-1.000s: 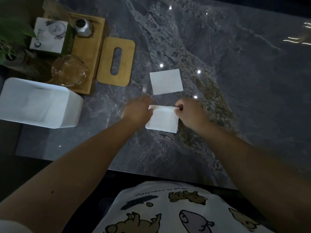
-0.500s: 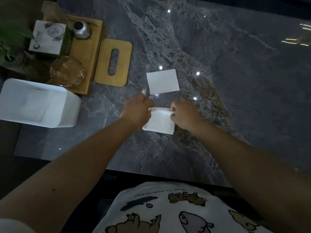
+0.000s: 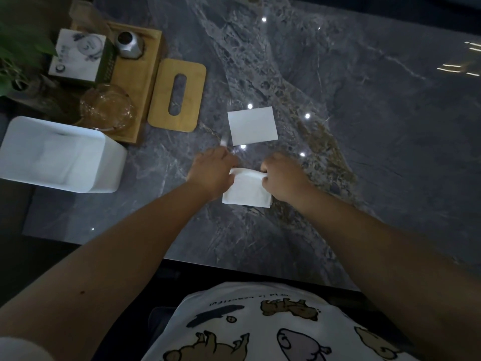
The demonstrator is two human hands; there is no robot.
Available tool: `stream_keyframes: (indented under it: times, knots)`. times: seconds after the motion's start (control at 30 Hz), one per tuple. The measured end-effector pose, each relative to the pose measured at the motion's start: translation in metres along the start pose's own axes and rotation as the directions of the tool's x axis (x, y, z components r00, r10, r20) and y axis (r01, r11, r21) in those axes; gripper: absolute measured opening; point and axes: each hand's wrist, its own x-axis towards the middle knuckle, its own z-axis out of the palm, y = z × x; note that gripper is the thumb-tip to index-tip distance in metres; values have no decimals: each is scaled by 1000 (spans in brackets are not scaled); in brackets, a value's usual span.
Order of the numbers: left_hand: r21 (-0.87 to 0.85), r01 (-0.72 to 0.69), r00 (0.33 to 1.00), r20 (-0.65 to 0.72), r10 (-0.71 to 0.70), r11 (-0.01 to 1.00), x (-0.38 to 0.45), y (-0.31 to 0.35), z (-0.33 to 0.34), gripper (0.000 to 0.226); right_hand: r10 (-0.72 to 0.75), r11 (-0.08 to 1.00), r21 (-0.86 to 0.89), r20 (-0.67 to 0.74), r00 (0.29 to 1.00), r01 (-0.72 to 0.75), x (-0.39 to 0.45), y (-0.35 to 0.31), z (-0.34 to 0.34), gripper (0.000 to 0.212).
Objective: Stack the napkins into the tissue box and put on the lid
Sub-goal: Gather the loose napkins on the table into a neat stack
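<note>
Dim frame, so we can't make out much detail. Both hands work one white napkin stack [image 3: 246,190] lying on the grey marble desk [image 3: 364,126]: the left hand [image 3: 212,173] covers its upper left corner and pinches that edge, fingers hidden under the knuckles; the right hand [image 3: 282,175] pinches the upper right edge with curled fingers, fingertips mostly hidden. We can't tell how many sheets are in the stack, only a few layered edges at its lower right corner. A second napkin [image 3: 253,125] lies flat just beyond the hands, apart from them. The wooden lid [image 3: 177,95] with its slot lies flat left of that napkin, touching or just beside the wooden tray [image 3: 135,74]; which, we can't tell. The white tissue box [image 3: 58,155] stands open at the left near the desk's front edge, its left end cut off by the frame; something white is folded inside, blurred. On the tray we see a glass bowl [image 3: 106,109], a small printed carton [image 3: 78,57] and a metal pot [image 3: 128,44]. Green leaves [image 3: 15,53] are cut off top left. Right half of the desk is bare marble with light glints.
</note>
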Motion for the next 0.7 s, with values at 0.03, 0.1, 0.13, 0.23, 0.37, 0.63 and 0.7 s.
stream_keyframes:
  times: [0.03,0.1,0.13,0.23,0.37,0.63,0.7]
  knots:
    - [-5,3,1000,4,-3,1000,0,0,0,29,11,1000,7,7,1000,-12,1,0,-1,19]
    - [-18,4,1000,13,-4,1000,1,-1,-1,25,14,999,34,22,1000,-15,1,0,-3,15]
    - [-27,-1,1000,15,1,1000,1,-1,-1,23,3,999,45,27,1000,-4,0,1,-4,12]
    - [-67,-35,999,11,36,997,0,-3,-1,16,-35,995,99,33,999,32,-4,1,-8,14]
    - [-236,-39,997,63,55,971,-3,-6,0,9,-26,973,229,60,998,11,-8,6,-9,16]
    - [-586,54,994,111,14,809,-6,-14,-5,17,23,881,467,125,992,-79,-9,20,-16,35]
    - [-643,89,993,118,-17,760,-5,-13,-8,8,45,860,498,138,989,-109,-6,22,-19,19]
